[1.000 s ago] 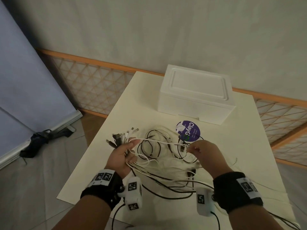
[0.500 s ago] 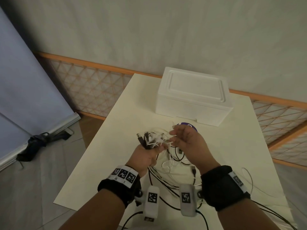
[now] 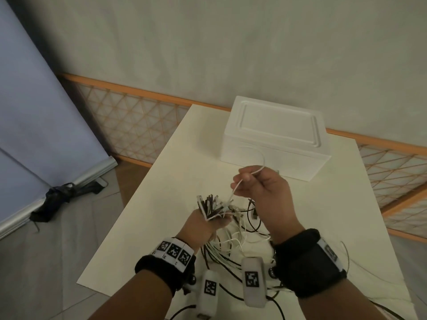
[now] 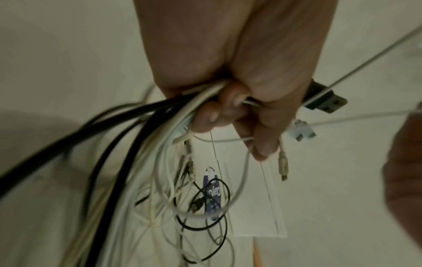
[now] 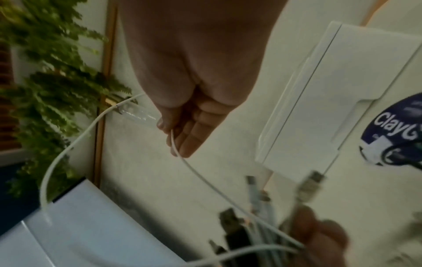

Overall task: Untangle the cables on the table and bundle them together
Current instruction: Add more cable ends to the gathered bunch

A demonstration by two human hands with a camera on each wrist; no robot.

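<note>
The right hand (image 3: 260, 185) covers the purple sticker in the head view; in the right wrist view the sticker (image 5: 397, 130) runs off the right edge, its lettering cut short. The cables (image 4: 128, 162) leave the left wrist view at the bottom and left, streaked by blur. The left hand (image 5: 319, 240) is a dark smear at the right wrist view's bottom edge. How the loops on the table (image 3: 161, 215) cross cannot be told.

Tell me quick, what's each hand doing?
Left hand: grips the bunch of cables.
Right hand: pinches one thin white cable.

White cable (image 5: 200, 173) between hand's (image 5: 189, 101) fingertips (image 5: 163, 124)
</note>
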